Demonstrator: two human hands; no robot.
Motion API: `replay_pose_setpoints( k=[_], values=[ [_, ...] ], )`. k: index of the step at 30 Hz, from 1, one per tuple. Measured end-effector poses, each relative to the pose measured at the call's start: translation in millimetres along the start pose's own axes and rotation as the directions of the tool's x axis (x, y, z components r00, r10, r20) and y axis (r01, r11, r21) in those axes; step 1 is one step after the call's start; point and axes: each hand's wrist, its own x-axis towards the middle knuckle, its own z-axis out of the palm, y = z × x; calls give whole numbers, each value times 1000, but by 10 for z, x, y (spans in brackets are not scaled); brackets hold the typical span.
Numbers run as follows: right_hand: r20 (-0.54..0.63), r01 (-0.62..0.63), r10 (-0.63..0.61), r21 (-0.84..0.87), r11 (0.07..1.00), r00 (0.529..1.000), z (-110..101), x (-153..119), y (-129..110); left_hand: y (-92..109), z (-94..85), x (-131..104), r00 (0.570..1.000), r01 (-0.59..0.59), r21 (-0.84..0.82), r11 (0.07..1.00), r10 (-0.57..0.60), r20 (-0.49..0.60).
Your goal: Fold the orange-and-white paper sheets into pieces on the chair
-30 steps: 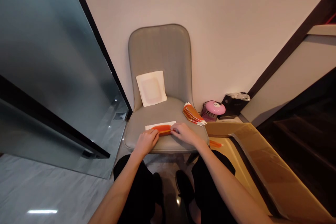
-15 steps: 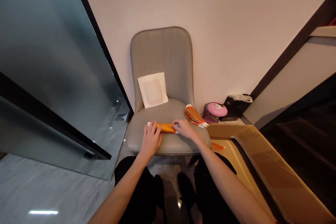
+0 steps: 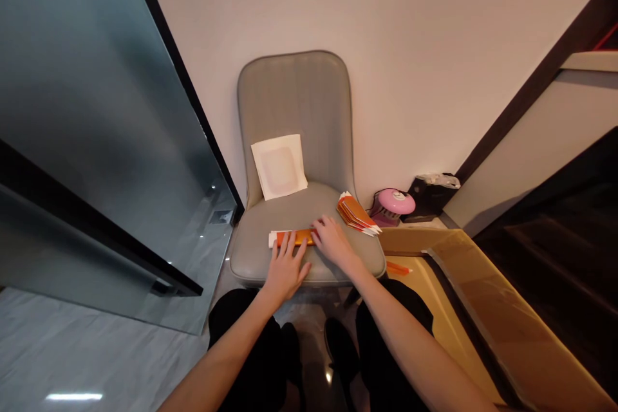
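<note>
A folded strip of orange and white paper (image 3: 301, 237) lies across the front part of the grey chair seat (image 3: 251, 266). My left hand (image 3: 286, 265) rests on it with fingers spread, pressing on its middle. At the strip's right end is my right hand (image 3: 331, 242), its fingers apart and laid over the paper, hiding that end. A fanned stack of folded orange papers with white tips (image 3: 356, 212) sits on the seat's right edge. White square sheets (image 3: 280, 166) lean against the backrest on the left.
An open cardboard box (image 3: 483, 290) stands on the right, with an orange paper piece (image 3: 398, 268) in it. Behind it are a pink domed device (image 3: 396, 201) and a black box (image 3: 431, 198). A frosted glass door (image 3: 96, 109) is on the left.
My left hand has slid slightly right along the strip with its fingers spread wider, uncovering more of the left end. My right hand's fingers have opened out from a pinch.
</note>
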Motion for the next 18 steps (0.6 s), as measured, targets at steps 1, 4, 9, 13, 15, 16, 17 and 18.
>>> replay_pose_setpoints(
  k=[1, 4, 9, 13, 15, 16, 17, 18],
  values=[
    [7, 20, -20, 5, 1000, 1000, -15, -38, -36, -11, 15, 5, 1000, -4, -3, 1000, 4, -3],
    [32, 82, -83, 30, 996, 996, 4, -151, -95, -46, 53, 17, 1000, -16, -12, 1000, 16, -15],
    [126, 89, -91, 19, 996, 988, 92, -261, -51, -96, 65, 52, 999, -30, -19, 999, 30, 21],
    [141, 79, -81, 23, 997, 987, 97, -300, -7, -118, 61, 70, 999, -35, -29, 999, 36, 38],
    [147, 78, -82, 32, 996, 986, 97, -325, 2, -121, 63, 72, 998, -39, -33, 999, 40, 40],
    [152, 78, -82, 37, 996, 985, 100, -339, 5, -120, 63, 72, 998, -40, -33, 999, 42, 44],
    [155, 77, -82, 40, 996, 985, 103, -352, 6, -119, 61, 72, 998, -39, -32, 999, 41, 51],
    [156, 76, -82, 41, 996, 984, 106, -364, 7, -117, 57, 72, 998, -38, -28, 999, 39, 58]
  ],
)
